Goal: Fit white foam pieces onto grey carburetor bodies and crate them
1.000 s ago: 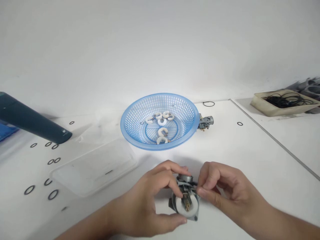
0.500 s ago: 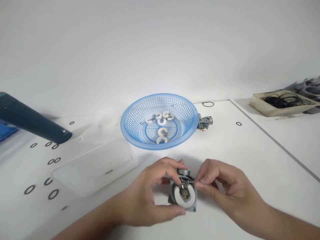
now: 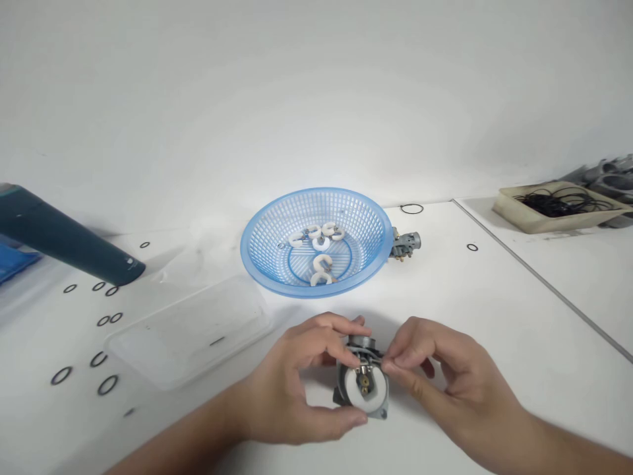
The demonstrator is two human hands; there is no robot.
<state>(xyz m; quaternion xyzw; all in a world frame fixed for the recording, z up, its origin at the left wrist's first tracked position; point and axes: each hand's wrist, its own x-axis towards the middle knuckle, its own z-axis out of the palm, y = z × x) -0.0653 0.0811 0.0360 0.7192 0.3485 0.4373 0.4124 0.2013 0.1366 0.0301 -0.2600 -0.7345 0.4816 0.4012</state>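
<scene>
A small grey metal carburetor body (image 3: 363, 386) with a white float fitted on it sits between my hands, low in the middle of the view. My left hand (image 3: 297, 389) grips it from the left, thumb under it and fingers over its top. My right hand (image 3: 440, 376) pinches at its upper right side with thumb and forefinger; whatever is between those fingertips is too small to make out. Behind them stands a blue plastic basket (image 3: 368, 218) holding several white floats (image 3: 319, 251).
A second carburetor part (image 3: 406, 243) lies just right of the basket. A clear plastic lid (image 3: 188, 333) lies to the left, with several black O-rings (image 3: 106, 384) scattered beyond it. A dark blue object (image 3: 64, 237) is at far left. A tray of black rings (image 3: 558, 204) sits at far right.
Both hands with the carburetor body have shifted slightly left and away from me, and the body has tilted a little. Nothing else on the table moved.
</scene>
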